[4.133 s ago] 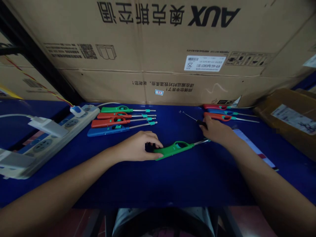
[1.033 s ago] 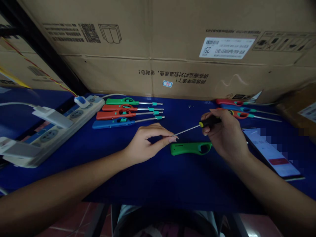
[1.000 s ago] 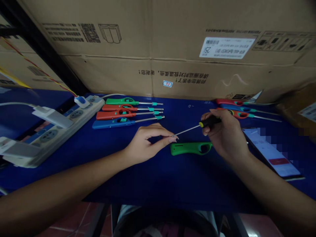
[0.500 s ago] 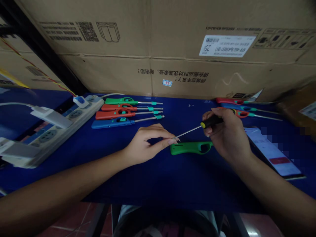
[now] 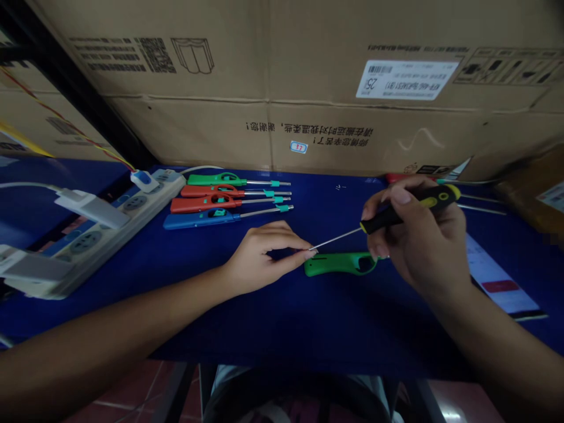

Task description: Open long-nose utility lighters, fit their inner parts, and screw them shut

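A screwdriver [image 5: 412, 210] with a black and yellow handle is in my right hand [image 5: 423, 244], its fingers wrapped round the handle. The thin metal shaft slants down to the left. At its tip, my left hand [image 5: 264, 258] pinches with thumb and forefinger; whether a small part is also hidden between them I cannot tell. Just below and right of those fingertips, a green utility lighter [image 5: 328, 265] lies flat on the blue table, its trigger opening towards my right hand. My right fingers overlap the view of its nozzle end.
Several utility lighters [image 5: 205, 202] lie side by side at the left, beside a white power strip [image 5: 106, 235] with plugs. More lighters, partly hidden, and a phone [image 5: 502, 279] are at the right. A large cardboard box [image 5: 264, 76] walls off the back.
My right hand has shifted right and turned, so more of the screwdriver's handle shows and the phone is more covered. My left hand stays almost where it was.
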{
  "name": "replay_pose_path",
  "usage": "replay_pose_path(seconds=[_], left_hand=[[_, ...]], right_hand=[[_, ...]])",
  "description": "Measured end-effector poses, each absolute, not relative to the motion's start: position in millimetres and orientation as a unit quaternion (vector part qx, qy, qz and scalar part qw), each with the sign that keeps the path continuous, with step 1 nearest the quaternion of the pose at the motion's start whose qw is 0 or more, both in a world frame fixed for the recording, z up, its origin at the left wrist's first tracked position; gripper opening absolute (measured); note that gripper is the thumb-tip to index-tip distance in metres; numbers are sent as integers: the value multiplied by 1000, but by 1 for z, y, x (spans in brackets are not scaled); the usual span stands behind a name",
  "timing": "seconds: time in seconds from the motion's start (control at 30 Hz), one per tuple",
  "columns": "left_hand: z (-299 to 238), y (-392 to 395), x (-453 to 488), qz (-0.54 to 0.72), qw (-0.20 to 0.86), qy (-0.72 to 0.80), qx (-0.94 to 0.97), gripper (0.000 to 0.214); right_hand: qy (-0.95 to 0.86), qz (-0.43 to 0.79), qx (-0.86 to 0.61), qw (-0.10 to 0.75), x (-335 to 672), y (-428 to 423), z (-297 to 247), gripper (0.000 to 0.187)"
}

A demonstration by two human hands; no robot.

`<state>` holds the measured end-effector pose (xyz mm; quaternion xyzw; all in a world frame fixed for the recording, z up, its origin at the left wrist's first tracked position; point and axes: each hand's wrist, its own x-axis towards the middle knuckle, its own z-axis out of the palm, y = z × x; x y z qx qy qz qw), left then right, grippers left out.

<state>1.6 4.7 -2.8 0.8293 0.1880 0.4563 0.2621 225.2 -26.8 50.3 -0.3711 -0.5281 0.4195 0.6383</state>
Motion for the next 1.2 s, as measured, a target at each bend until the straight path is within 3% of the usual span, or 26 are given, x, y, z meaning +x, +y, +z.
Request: replay_pose_path(seconds=[0.13, 0.27, 0.33, 0.63, 1.2], left_hand=[[-1, 6, 1, 426, 261, 210, 841, 9], [-4, 8, 0, 354, 244, 253, 867, 54], [-6, 8, 0, 310, 237, 276, 878, 60], [-11, 6, 3, 239, 206, 263, 912, 35], [-15, 8, 5, 272, 240, 249, 898, 34]], right_hand=[[-555, 432, -362, 612, 229, -28, 52, 16], [-576, 410, -359, 609, 227, -32, 53, 23], [-579, 367, -377, 623, 224, -36, 53, 17], [-640, 270, -396, 600, 217, -37, 37, 19], [-697, 303, -362, 540, 218, -38, 25, 32]])
